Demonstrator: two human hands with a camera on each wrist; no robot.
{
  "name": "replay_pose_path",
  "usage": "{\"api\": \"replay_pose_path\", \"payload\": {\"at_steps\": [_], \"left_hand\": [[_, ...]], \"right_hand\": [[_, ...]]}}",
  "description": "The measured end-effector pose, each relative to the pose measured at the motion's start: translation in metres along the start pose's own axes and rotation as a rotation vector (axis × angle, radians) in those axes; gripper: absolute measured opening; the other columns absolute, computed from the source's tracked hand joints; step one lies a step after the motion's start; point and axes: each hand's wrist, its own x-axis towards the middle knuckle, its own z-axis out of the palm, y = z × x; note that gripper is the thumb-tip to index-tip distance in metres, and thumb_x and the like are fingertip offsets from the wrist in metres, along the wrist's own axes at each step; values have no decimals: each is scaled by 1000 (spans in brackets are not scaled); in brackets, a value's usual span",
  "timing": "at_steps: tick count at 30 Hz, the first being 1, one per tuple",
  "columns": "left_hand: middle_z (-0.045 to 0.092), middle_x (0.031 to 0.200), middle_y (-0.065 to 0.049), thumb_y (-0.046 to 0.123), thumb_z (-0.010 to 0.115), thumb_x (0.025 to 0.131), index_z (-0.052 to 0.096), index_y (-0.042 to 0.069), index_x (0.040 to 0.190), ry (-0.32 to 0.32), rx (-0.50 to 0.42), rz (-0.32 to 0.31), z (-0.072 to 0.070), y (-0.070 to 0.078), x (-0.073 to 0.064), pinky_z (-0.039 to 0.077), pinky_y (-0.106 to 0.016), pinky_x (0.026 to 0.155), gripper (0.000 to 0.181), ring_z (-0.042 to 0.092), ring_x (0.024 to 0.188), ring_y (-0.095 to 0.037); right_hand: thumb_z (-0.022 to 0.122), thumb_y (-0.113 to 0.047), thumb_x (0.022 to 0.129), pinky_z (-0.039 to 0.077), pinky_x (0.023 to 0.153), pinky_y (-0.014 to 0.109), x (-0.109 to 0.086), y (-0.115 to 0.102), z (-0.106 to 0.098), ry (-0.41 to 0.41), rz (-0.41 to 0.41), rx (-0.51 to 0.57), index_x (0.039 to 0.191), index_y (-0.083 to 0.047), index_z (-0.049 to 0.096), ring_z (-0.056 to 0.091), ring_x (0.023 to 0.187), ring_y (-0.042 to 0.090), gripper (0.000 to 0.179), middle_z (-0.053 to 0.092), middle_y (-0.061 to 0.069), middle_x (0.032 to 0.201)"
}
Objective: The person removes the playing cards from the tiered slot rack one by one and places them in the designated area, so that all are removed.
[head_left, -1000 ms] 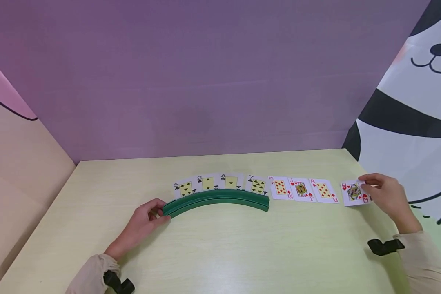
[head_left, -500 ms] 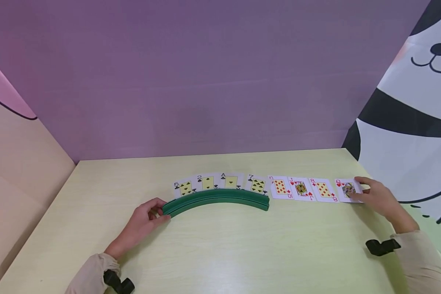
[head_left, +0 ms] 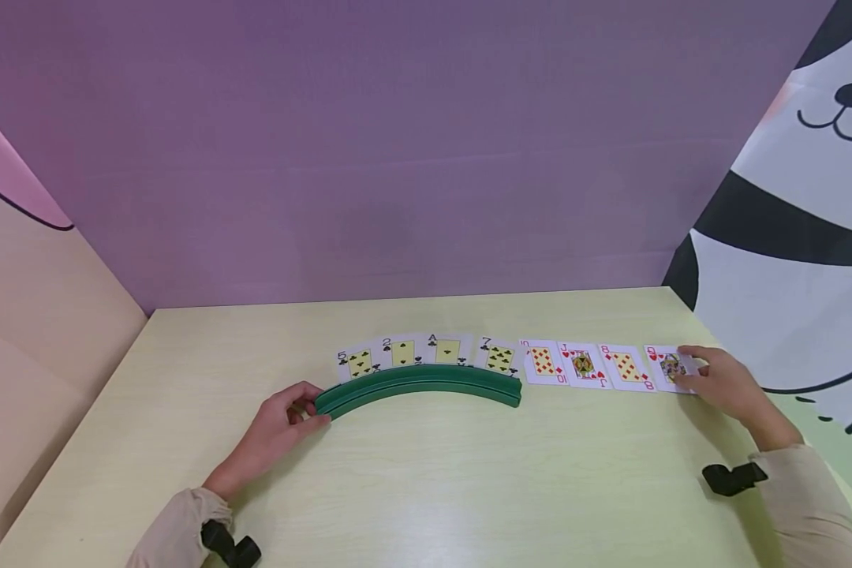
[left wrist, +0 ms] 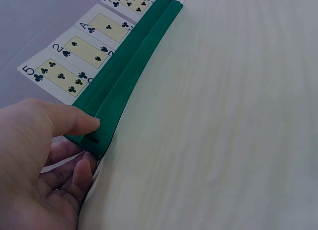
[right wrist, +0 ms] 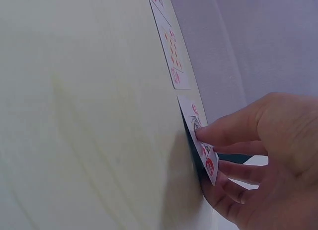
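Note:
My left hand (head_left: 273, 434) grips the left end of a curved green playing card holder (head_left: 422, 379), thumb on top and fingers under it. Standing in the holder are the 5 of clubs (head_left: 358, 363), a 2 (head_left: 401, 353), an ace (head_left: 447, 350) and the 7 of clubs (head_left: 499, 356). My right hand (head_left: 727, 386) pinches a red queen card (head_left: 663, 363) at its right side, thumb on its face. In the right wrist view this queen card (right wrist: 186, 107) tilts, its near edge raised over the table.
Left of the queen lie a red 10 (head_left: 543, 363), a jack (head_left: 583, 365) and a red 8 (head_left: 626, 368) in a row on the pale wooden table (head_left: 426, 489). Behind the table rises a purple wall (head_left: 397, 158); a panda-printed panel (head_left: 788, 237) stands at the right.
My right hand has moved the queen card left, up beside the red 8, and its face has turned flatter. The left hand stays on the card holder, unmoved.

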Motion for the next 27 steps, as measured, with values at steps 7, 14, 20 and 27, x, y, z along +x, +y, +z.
{"api": "replay_pose_path", "payload": {"at_steps": [7, 14, 20, 27], "left_hand": [[59, 88, -5, 11, 75, 88, 65, 5, 112, -4, 2, 1, 0, -1, 1, 44, -24, 67, 27, 51, 72, -18], [59, 88, -4, 10, 75, 88, 64, 5, 112, -3, 9, -4, 0, -3, 1, 44, -24, 66, 27, 51, 72, -17], [59, 88, -4, 9, 75, 87, 64, 6, 113, -6, 16, -13, 1, -4, 1, 44, -25, 67, 28, 52, 73, -18], [59, 88, -4, 9, 75, 87, 64, 6, 112, -6, 13, -24, 1, -5, 1, 44, -25, 67, 27, 51, 74, -19]], "right_hand": [[63, -17, 92, 39, 66, 35, -1, -2, -1, 19, -18, -22, 136, 16, 42, 50, 88, 38, 59, 52, 36, 109], [65, -16, 92, 42, 71, 43, 1, 1, 0, 16, -21, -16, 135, 16, 44, 50, 93, 43, 58, 50, 39, 115], [65, -13, 91, 45, 73, 48, 1, 0, 2, 29, -57, -31, 131, 18, 48, 52, 98, 48, 54, 48, 41, 121], [66, -13, 90, 46, 72, 48, -1, -3, 0, 35, -59, -38, 129, 17, 50, 52, 98, 49, 52, 48, 41, 122]]}}
